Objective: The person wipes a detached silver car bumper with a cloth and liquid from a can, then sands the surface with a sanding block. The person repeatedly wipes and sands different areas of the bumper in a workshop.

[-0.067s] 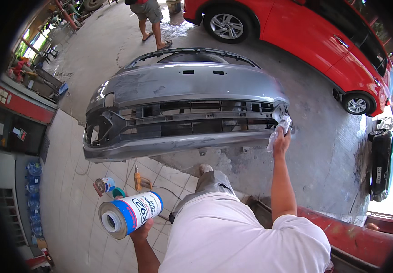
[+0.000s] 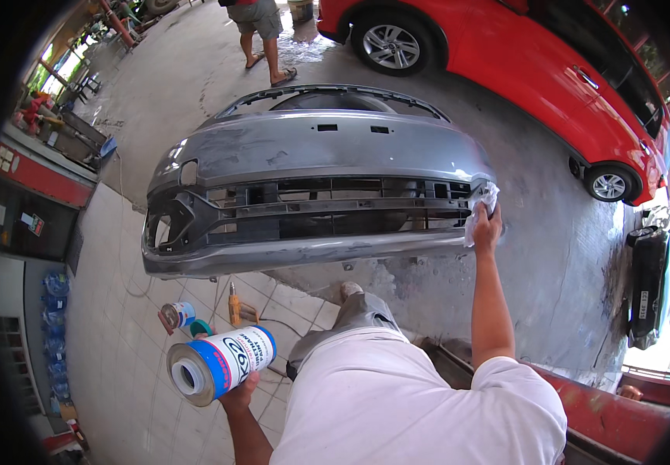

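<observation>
A grey car bumper (image 2: 335, 151) with dull, scuffed patches lies across the view in front of me. At its right end my right hand (image 2: 488, 226) is closed on a crumpled white cloth (image 2: 480, 203), which lies against the bumper's corner. Low on the left, my left hand (image 2: 240, 394) grips a blue and white paint can (image 2: 226, 360) from below. The can is tilted, its uncapped round mouth facing left toward me. A green cap (image 2: 201, 329) shows behind the can; whether my fingers hold it is hidden.
A smaller tin (image 2: 177, 315) and a yellow heat-gun-like tool (image 2: 234, 304) with a cord are on the floor tiles. Beyond the bumper stand a person (image 2: 261, 39) and a red car (image 2: 505, 70). Water bottles (image 2: 56, 333) line the left wall. A red bar (image 2: 606, 411) runs behind my right side.
My right hand and the cloth have moved slightly up and to the right along the bumper's corner. The left hand still holds the can in nearly the same place.
</observation>
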A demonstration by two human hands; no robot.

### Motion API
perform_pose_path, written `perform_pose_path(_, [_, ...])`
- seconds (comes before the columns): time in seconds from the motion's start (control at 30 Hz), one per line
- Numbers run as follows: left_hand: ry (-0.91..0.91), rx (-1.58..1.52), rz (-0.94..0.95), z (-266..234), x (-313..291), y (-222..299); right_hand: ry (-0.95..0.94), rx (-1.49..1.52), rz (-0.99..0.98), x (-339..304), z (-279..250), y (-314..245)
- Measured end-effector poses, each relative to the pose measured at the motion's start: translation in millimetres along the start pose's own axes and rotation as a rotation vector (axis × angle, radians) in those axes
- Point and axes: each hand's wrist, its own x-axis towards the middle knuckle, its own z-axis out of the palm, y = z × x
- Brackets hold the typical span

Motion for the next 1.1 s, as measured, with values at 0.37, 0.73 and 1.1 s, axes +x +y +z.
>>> perform_pose_path(0.37, [0.089, -0.032, -0.029, -54.1, 85.7, -38.9, -0.422, -0.442, -0.765, -86.6, 309.9, -192.7])
perform_pose_path(0.73, [-0.150, 0.309, 0.155, -197.8, 214.0, -100.1, -0.804, -0.531, -0.967, -190.7, 580.5, -368.1])
perform_pose_path(1.1, [-0.085, 0.049, 0.155, -262.2, 271.2, -125.9, -0.314, -0.854, -0.376, -17.9, 399.7, -219.0])
